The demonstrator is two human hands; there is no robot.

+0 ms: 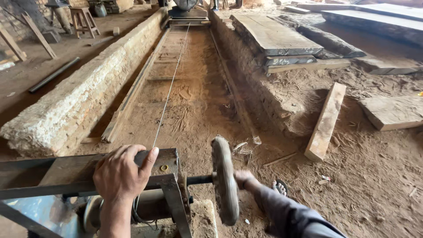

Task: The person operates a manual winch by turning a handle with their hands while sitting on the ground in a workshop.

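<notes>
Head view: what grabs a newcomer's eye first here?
At bottom centre, the left hand grips the top of a rusty metal frame, while the right hand is at the round hand wheel on its shaft. From the frame a thin taut cable runs straight up the sawdust-filled trench between rough stone walls. Thick wooden slabs lie stacked at upper right, with a loose plank on the ground beside the trench.

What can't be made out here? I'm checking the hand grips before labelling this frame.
Head view only:
- Right hand: its fingers are hidden behind the crank wheel, so its grip is unclear.
- Left hand: its palm hides the metal frame beneath.
- Cable: too thin to follow at the far end.
</notes>
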